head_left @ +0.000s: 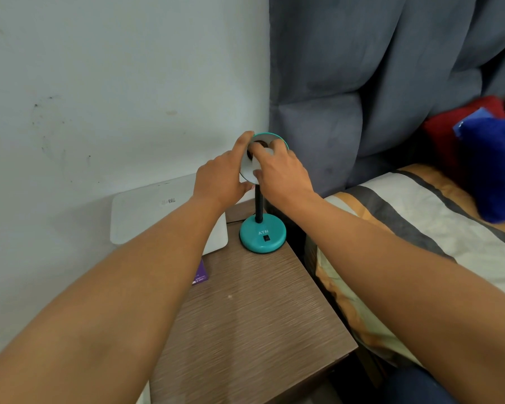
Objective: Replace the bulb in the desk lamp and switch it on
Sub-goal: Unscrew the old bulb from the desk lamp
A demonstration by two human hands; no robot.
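Hands [283, 170] at lamp [263, 233], wooden nightstand [254, 310]

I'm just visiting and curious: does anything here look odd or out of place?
Little stands out. The lamp shade is tipped to face the person, held by the left hand while the right hand grips a white bulb at its socket.

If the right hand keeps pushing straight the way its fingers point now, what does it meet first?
Most likely the socket at the centre of the lamp shade. The right hand holds a white bulb at the shade's open face, pointed inward. The left hand grips the shade's rim. Depth is hard to judge.
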